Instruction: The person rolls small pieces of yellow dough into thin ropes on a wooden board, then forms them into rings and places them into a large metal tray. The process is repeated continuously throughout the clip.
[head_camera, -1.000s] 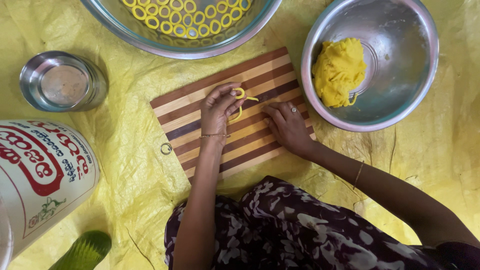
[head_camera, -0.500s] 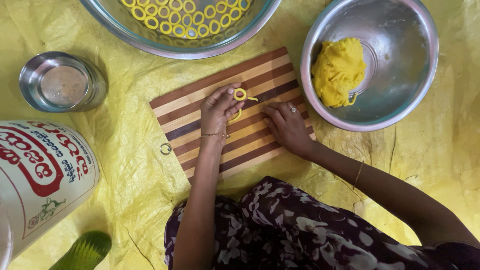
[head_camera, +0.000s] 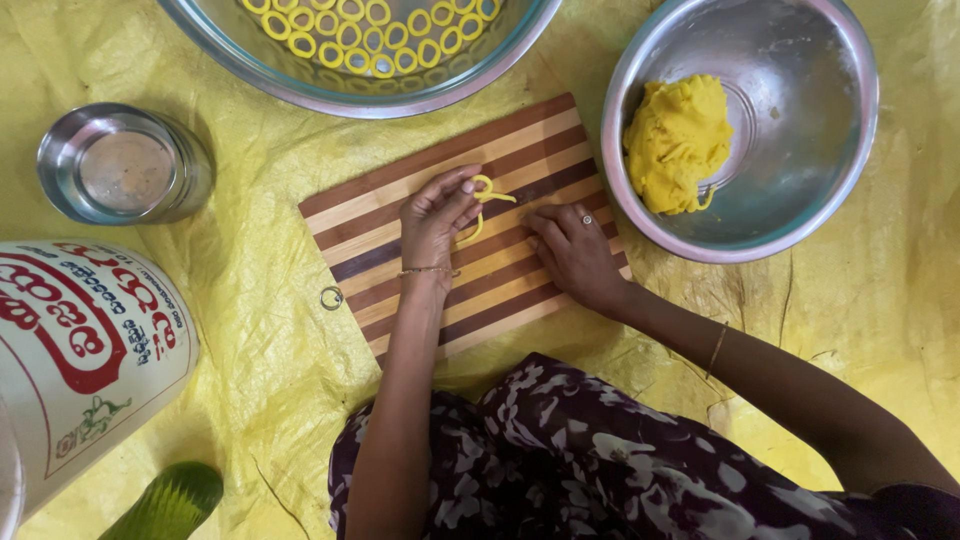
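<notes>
A striped wooden cutting board (head_camera: 520, 140) lies on a yellow sheet. My left hand (head_camera: 435, 215) pinches a thin yellow dough strand (head_camera: 487, 193) that is curled into a small loop at its fingertips. Beside it my right hand (head_camera: 572, 248) rests flat on the board, fingers spread, a ring on one finger, holding nothing. A steel bowl (head_camera: 800, 180) at the right holds a lump of yellow dough (head_camera: 677, 142). Across the top stands a large steel bowl (head_camera: 300, 85) with several finished yellow dough rings (head_camera: 370, 30).
A small steel cup (head_camera: 125, 165) stands at the left. A big white tin with red print (head_camera: 80, 350) lies at the lower left, a green object (head_camera: 170, 503) below it. My lap in dark floral cloth (head_camera: 560, 460) fills the bottom. Yellow sheet (head_camera: 860, 320) covers the floor.
My left hand's fingers have curled the dough strand into a tighter loop. My right hand stays still on the board.
</notes>
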